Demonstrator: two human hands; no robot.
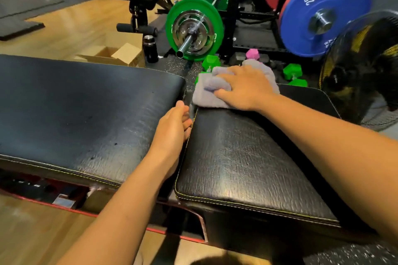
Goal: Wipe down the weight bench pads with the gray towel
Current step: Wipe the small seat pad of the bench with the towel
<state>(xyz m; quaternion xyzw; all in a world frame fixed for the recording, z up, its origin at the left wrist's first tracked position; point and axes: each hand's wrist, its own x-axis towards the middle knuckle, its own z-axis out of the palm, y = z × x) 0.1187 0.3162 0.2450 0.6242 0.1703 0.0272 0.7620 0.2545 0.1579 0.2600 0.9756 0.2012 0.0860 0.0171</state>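
Two black cracked-vinyl bench pads lie side by side: a long back pad on the left and a shorter seat pad on the right. The gray towel is bunched at the seat pad's far left corner. My right hand presses flat on top of it, fingers spread and curled into the cloth. My left hand rests in the gap between the two pads, fingers curled over the seat pad's left edge and holding no object.
Beyond the bench lie a barbell with green plates, green dumbbells and a pink one, a black bottle and an open cardboard box. A black fan stands at the right, blue plates above it. Another bench stands farther back.
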